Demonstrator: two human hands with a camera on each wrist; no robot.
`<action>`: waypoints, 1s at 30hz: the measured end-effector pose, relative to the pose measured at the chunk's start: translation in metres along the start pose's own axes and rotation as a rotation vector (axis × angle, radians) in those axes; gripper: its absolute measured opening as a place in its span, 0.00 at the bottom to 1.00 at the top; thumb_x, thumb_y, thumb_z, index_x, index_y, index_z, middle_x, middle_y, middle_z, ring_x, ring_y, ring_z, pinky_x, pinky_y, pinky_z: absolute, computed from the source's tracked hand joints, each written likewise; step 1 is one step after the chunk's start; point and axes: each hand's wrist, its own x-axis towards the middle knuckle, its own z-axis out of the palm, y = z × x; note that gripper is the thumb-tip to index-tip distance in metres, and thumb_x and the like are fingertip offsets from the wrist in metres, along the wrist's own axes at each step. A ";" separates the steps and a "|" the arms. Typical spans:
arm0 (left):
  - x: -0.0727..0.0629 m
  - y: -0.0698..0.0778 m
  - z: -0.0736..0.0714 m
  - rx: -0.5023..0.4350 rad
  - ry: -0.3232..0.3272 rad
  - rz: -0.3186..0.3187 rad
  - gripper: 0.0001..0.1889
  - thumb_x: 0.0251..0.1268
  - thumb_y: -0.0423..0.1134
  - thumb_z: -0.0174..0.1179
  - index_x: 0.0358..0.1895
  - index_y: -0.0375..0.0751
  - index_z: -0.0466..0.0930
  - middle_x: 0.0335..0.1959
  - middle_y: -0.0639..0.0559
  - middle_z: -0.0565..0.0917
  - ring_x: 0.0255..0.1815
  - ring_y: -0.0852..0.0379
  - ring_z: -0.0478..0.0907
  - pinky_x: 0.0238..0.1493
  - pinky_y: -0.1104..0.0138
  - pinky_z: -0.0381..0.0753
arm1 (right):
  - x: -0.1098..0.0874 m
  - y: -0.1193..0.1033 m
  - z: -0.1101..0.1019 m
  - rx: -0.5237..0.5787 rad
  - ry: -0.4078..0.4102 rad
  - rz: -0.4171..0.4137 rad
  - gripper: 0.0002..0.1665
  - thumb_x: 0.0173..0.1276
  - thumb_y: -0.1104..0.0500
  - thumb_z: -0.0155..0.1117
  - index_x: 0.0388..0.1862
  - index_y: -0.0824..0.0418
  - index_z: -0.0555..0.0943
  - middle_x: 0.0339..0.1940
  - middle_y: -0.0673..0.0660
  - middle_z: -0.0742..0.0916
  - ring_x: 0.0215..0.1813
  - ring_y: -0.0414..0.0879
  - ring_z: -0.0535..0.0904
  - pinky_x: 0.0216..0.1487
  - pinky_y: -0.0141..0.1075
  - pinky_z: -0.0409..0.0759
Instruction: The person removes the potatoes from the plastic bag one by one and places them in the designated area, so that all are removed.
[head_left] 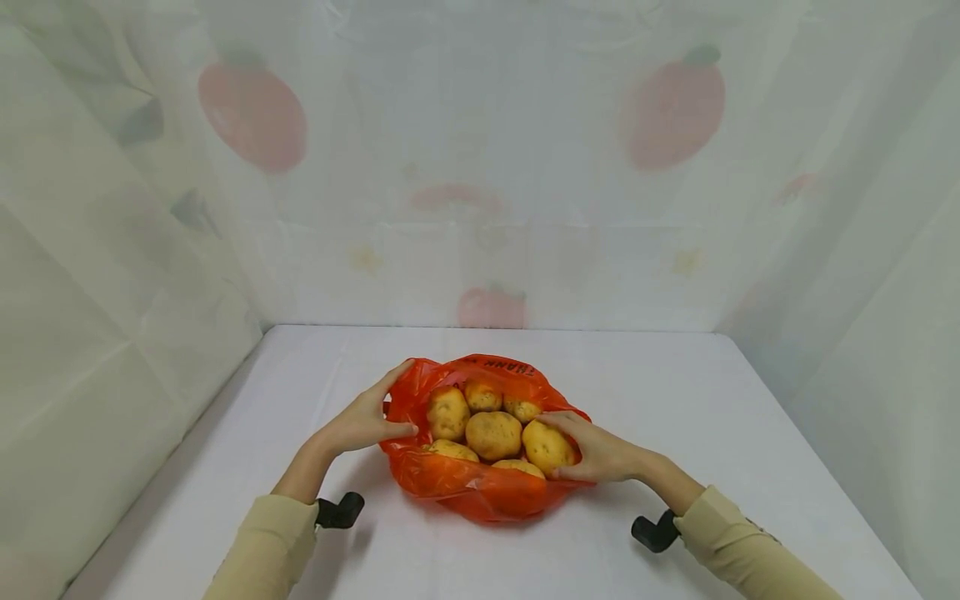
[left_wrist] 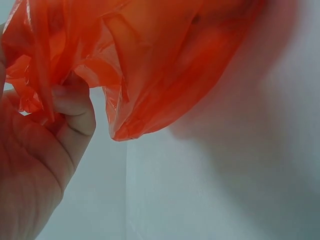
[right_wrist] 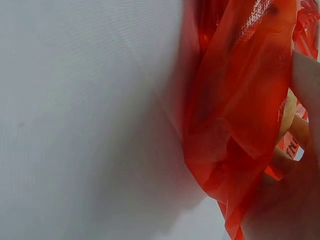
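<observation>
White table (head_left: 465,567), red plastic bag (head_left: 487,496) mid-table, mouth open; left hand (head_left: 371,419) curled, gripping bag's left rim; right hand (head_left: 600,448) half-open, thumb and fingers curved round rightmost potato (head_left: 547,448) in bag; other potatoes (head_left: 493,435) bunched beside it

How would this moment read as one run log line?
Left hand: grips red plastic bag | Right hand: grips rightmost visible potato | Bag: mouth open, potatoes inside, on white table

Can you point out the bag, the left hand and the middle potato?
Bag (head_left: 487,497), head view, on its front wall.
Left hand (head_left: 365,423), head view, on its middle.
Middle potato (head_left: 493,436), head view, on its upper side.
</observation>
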 end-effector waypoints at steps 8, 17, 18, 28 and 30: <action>0.006 -0.016 0.002 -0.025 -0.001 0.006 0.49 0.51 0.39 0.67 0.71 0.68 0.43 0.69 0.47 0.58 0.61 0.43 0.66 0.49 0.54 0.78 | 0.001 0.003 0.001 -0.011 0.012 -0.014 0.44 0.59 0.49 0.66 0.70 0.59 0.58 0.68 0.59 0.64 0.68 0.54 0.61 0.63 0.56 0.63; 0.007 -0.012 0.003 -0.009 -0.010 0.005 0.50 0.51 0.43 0.68 0.71 0.70 0.43 0.68 0.47 0.60 0.59 0.44 0.68 0.48 0.54 0.79 | 0.001 0.003 -0.002 -0.010 0.040 0.007 0.44 0.58 0.50 0.67 0.70 0.58 0.60 0.69 0.59 0.65 0.67 0.54 0.62 0.63 0.55 0.64; 0.007 -0.011 0.003 -0.006 -0.011 0.007 0.50 0.50 0.44 0.68 0.71 0.70 0.43 0.69 0.47 0.59 0.60 0.44 0.68 0.49 0.53 0.78 | 0.000 0.003 -0.003 -0.004 0.043 0.012 0.44 0.58 0.50 0.67 0.70 0.58 0.60 0.70 0.59 0.64 0.68 0.54 0.61 0.63 0.55 0.64; 0.009 -0.007 0.006 -0.013 -0.013 0.006 0.50 0.50 0.41 0.68 0.71 0.68 0.44 0.67 0.46 0.63 0.58 0.46 0.69 0.51 0.53 0.77 | 0.000 0.005 -0.013 0.036 0.100 0.057 0.46 0.56 0.49 0.69 0.70 0.55 0.60 0.68 0.55 0.67 0.65 0.51 0.64 0.62 0.53 0.66; 0.010 -0.007 0.007 -0.017 -0.015 0.006 0.50 0.50 0.40 0.68 0.71 0.69 0.44 0.66 0.46 0.63 0.57 0.46 0.70 0.50 0.54 0.78 | 0.001 0.005 -0.014 0.044 0.107 0.059 0.46 0.56 0.49 0.69 0.71 0.55 0.60 0.68 0.55 0.67 0.65 0.51 0.64 0.62 0.53 0.66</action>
